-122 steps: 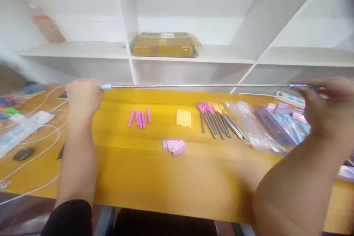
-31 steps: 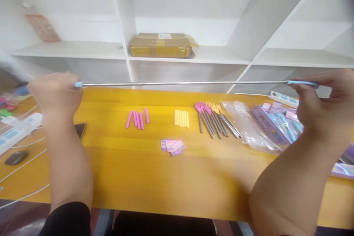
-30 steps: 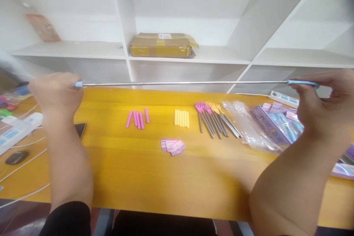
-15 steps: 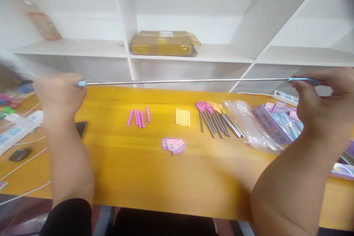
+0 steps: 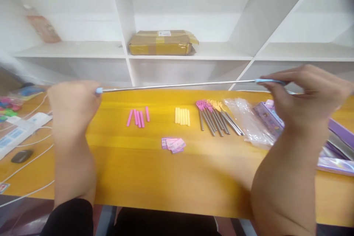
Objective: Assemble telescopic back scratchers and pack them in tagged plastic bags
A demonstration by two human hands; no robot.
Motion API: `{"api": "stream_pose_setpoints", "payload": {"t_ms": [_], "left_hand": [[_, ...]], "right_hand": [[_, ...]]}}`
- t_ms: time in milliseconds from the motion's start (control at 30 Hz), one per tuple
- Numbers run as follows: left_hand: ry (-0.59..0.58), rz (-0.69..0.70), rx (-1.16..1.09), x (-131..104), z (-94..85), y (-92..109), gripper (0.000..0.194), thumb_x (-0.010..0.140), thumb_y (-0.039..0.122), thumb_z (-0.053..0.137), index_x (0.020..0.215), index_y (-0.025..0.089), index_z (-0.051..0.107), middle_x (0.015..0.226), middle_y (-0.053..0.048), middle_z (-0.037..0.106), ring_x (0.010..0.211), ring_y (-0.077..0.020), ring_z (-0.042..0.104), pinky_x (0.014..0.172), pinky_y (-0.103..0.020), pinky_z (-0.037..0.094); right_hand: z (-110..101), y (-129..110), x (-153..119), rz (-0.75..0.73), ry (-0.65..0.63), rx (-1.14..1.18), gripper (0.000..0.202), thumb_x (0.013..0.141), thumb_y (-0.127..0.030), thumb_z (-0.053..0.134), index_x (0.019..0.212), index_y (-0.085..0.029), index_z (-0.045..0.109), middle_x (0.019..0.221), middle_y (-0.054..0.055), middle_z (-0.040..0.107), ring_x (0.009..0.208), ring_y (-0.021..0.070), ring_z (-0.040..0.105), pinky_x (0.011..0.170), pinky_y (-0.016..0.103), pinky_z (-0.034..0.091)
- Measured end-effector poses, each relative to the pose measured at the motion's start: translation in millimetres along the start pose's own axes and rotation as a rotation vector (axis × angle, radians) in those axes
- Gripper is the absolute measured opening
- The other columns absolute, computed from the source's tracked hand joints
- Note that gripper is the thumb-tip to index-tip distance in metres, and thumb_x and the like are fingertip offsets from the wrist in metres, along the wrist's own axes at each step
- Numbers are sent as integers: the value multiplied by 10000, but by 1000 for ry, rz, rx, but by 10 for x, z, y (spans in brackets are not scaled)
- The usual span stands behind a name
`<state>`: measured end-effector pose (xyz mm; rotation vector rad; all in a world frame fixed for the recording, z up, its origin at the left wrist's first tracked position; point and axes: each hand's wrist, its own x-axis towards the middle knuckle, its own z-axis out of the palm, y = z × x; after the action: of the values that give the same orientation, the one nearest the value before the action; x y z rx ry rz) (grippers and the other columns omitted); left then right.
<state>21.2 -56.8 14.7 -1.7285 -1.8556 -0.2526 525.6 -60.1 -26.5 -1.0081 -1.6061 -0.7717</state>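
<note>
Spanning the upper table: one thin silver rod, light-blue at both ends, held level or nearly so between two bare hands.

Left hand: fist closed around one blue end, a short tip showing past the fingers. Right hand: thumb and fingers together, clamped on the other blue end. Rod clear of the table and in front of the shelf.

Surface: yellow-orange wood, glossy, with pale glare toward the near right. On it, from left to right: colourful items, partly cut off; a white power strip with looping white cables; a dark mouse; five pink tubes, loosely grouped; yellow tubes side by side; silver-handled scratchers, pink and orange heads bunched together; a clear bag; a purple box, partly behind the right arm; purple packaging. Overlapping pink and purple cards lie nearer the wearer; print too small to read.

Room: white shelf behind the table, divided into compartments. Taped brown carton in the middle one; orange-and-white pouch in the left one, blurred.
</note>
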Motion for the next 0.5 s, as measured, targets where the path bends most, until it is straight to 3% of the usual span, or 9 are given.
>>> {"api": "stream_pose_setpoints", "payload": {"t_ms": [167, 300, 400, 500], "left_hand": [[-52, 113, -48, -332, -56, 662, 451, 1047, 248, 314, 725, 193, 625, 667, -76, 588, 646, -215, 523, 603, -338, 204], [-160, 207, -155, -509, -107, 1010, 382, 1024, 194, 370, 750, 199, 636, 672, -71, 606, 617, -209, 550, 580, -344, 212], [-265, 219, -164, -476, -116, 1088, 308, 975, 131, 416, 793, 197, 656, 699, -77, 628, 639, -221, 582, 589, -341, 256], [-368, 232, -265, -395, -49, 1115, 271, 958, 110, 440, 850, 194, 674, 759, -97, 664, 714, -255, 635, 630, -347, 313]], "right_hand": [[349, -834, 11, -246, -136, 200, 86, 957, -163, 751, 968, -248, 740, 831, 19, 765, 731, 165, 685, 655, 304, 484], [485, -1411, -94, -331, -192, 198, 159, 1003, -87, 641, 968, -236, 682, 813, 5, 729, 704, 143, 605, 631, 316, 374], [551, -1565, -150, -301, -214, 157, 183, 1027, -84, 600, 926, -228, 648, 756, -10, 675, 668, 134, 533, 619, 323, 310], [623, -1497, -185, -244, -312, 138, 194, 1065, -155, 581, 894, -229, 633, 752, -9, 642, 679, 138, 522, 630, 320, 301]]}}
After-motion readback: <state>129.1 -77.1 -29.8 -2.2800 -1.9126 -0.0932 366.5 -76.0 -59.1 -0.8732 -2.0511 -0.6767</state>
